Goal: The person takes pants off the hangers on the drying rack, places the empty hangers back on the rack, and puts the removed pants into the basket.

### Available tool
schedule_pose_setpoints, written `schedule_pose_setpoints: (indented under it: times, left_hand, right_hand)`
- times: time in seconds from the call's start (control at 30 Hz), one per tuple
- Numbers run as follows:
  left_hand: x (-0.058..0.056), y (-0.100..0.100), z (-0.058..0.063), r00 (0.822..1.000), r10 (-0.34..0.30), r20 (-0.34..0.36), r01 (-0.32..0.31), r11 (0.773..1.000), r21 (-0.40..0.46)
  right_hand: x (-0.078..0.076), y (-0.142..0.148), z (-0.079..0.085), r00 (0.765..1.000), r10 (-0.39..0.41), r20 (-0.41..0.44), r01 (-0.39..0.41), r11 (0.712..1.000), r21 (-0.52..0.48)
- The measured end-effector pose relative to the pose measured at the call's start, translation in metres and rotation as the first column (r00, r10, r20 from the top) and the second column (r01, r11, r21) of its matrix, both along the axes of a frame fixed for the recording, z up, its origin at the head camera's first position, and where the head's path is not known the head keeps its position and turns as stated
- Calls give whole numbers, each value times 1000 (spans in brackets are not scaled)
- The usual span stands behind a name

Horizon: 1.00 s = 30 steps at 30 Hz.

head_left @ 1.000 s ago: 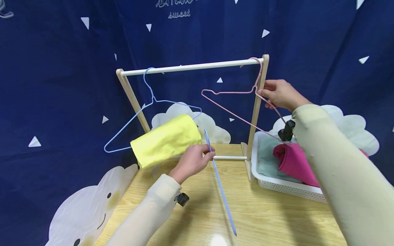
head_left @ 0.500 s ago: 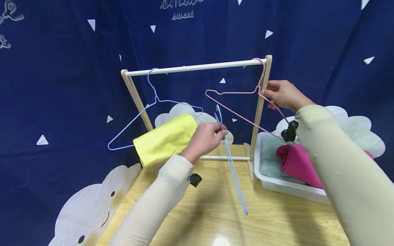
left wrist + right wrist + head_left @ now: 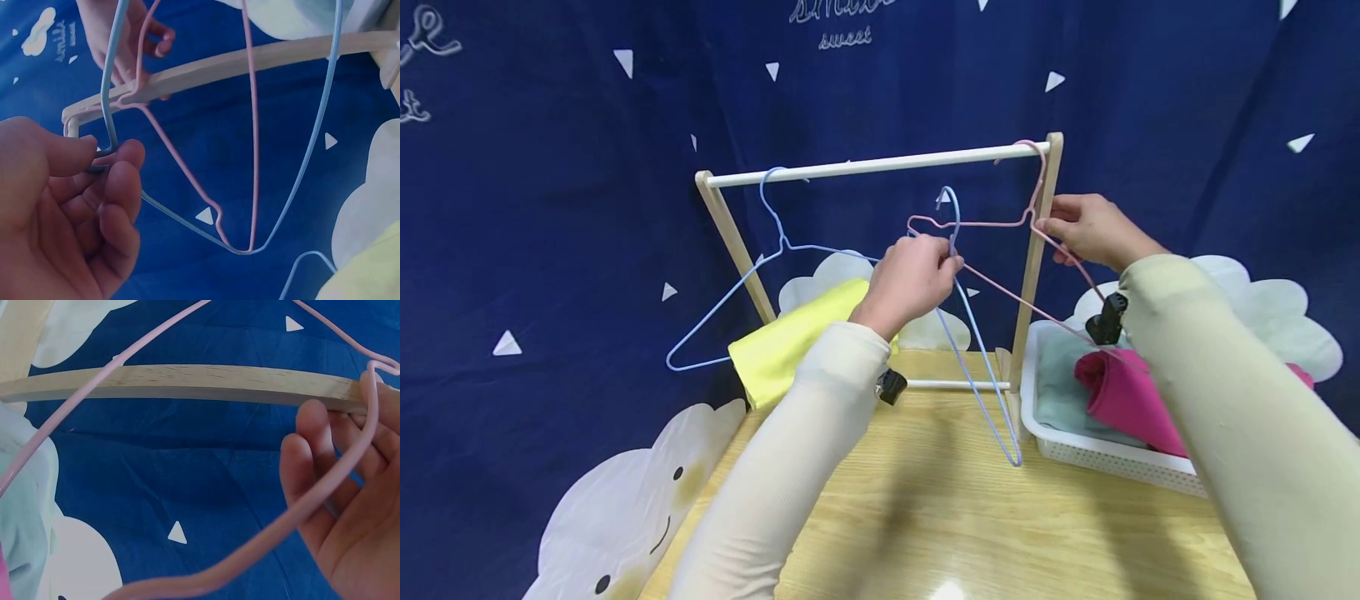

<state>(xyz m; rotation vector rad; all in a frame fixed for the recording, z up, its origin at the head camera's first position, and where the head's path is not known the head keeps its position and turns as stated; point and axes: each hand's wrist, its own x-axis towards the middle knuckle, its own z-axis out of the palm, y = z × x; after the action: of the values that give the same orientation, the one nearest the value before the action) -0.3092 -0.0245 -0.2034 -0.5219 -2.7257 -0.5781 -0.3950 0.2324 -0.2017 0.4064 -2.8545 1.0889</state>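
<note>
Fingers of the left hand [image 3: 913, 275] pinch a light-blue hanger [image 3: 973, 325] at its neck just under the hook, and that hook stands free, a little below the white rail [image 3: 880, 165] of a small wooden garment rack. Lower arms of this hanger slant down to the right, partly crossing a pink hanger [image 3: 1029, 218] in the head view. The pink one is hooked over the rail's right end, and one of its arms passes in front of the right hand [image 3: 1093, 232], whose thumb and fingers grip the rack's right post [image 3: 1027, 308]. Near the left post [image 3: 741, 250], a second light-blue hanger [image 3: 783, 242] hangs from the rail, its bottom bar covered by a yellow cloth [image 3: 797, 342]. To the right of the rack, a white basket [image 3: 1120, 471] on the wood-grain surface [image 3: 850, 542] holds a pale green cloth [image 3: 1060, 400] and, on top of it, a rolled magenta cloth [image 3: 1127, 400]. Lettering shows on the dark-blue curtain [image 3: 550, 250] behind: "sweet" reads clearly near the top, while the word above it, apparently "smile", is cut by the frame edge; script at the far left is cropped too, with only a final "t" legible. White triangles and clouds decorate the fabric.
</note>
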Motion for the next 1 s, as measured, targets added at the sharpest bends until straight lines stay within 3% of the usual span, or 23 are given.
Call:
schedule_pose_setpoints:
  times: [0.27, 0.47, 0.83, 1.0]
  left_hand:
    - [-14, 8, 17, 999, 51, -8, -52, 998, -31]
    - [-21, 9, 23, 997, 81, 5, -81, 997, -19]
    - [-32, 14, 38, 990, 137, -46, -138, 990, -35]
    - [-36, 17, 40, 986, 163, -46, -165, 985, -44]
  right_hand:
    - [-2, 2, -3, 1000, -5, 11, 5, 1000, 6]
    - [-3, -1, -2, 1000, -9, -13, 9, 1000, 4]
    - [-1, 2, -3, 1000, -8, -18, 8, 1000, 17]
    - [0, 1, -1, 1000, -2, -11, 2, 1000, 27]
